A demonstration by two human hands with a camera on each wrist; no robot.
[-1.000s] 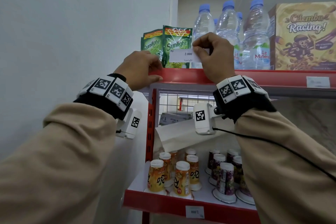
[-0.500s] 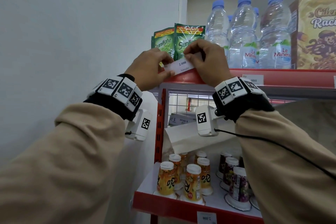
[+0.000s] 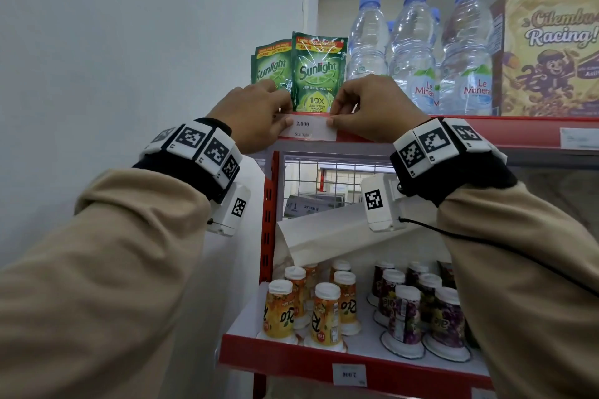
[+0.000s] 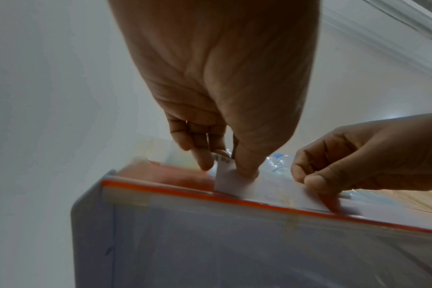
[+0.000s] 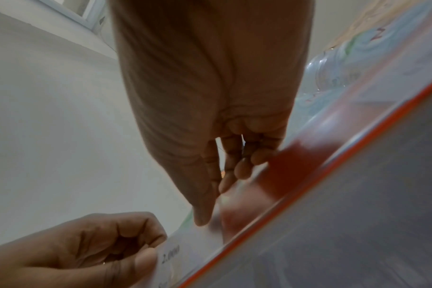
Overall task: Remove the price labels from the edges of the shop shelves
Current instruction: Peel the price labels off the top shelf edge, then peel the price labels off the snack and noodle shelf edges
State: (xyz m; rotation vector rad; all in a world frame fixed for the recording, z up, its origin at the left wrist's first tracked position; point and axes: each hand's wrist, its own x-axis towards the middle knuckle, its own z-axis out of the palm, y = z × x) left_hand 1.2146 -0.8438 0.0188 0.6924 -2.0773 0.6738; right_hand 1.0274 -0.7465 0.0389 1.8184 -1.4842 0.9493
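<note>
Label in hand: we hold the white price label [image 3: 307,128] reading 2.000 against the red front edge of the top shelf [image 3: 505,130], just under the Sunlight pouches [image 3: 316,74].
Left hand: our left hand [image 3: 256,118] pinches the label's left end between thumb and fingers; the left wrist view shows that end curling off the edge [image 4: 226,175].
Right hand: our right hand [image 3: 369,108] pinches the label's right end, thumb on its face and the other fingers curled in behind.
Attachment: we cannot tell whether the middle of the label is stuck to the shelf or already free; the wrist views are blurred there.
Step, as we judge it: we are mid-peel on this one label, both ends gripped.
Left to do: a second label [image 3: 578,139] sits farther right on the same top edge, and another label [image 3: 349,374] hangs on the red edge of the lower shelf [image 3: 291,363]; so we judge that most of the task remains.
Done so far: nothing in view shows a label already taken off.
Other goods: water bottles [image 3: 418,52] and a cereal box [image 3: 551,52] stand on the top shelf, drink cups [image 3: 327,314] on the lower one.
Risk: we judge that uneven pulling may tear the thin paper.
</note>
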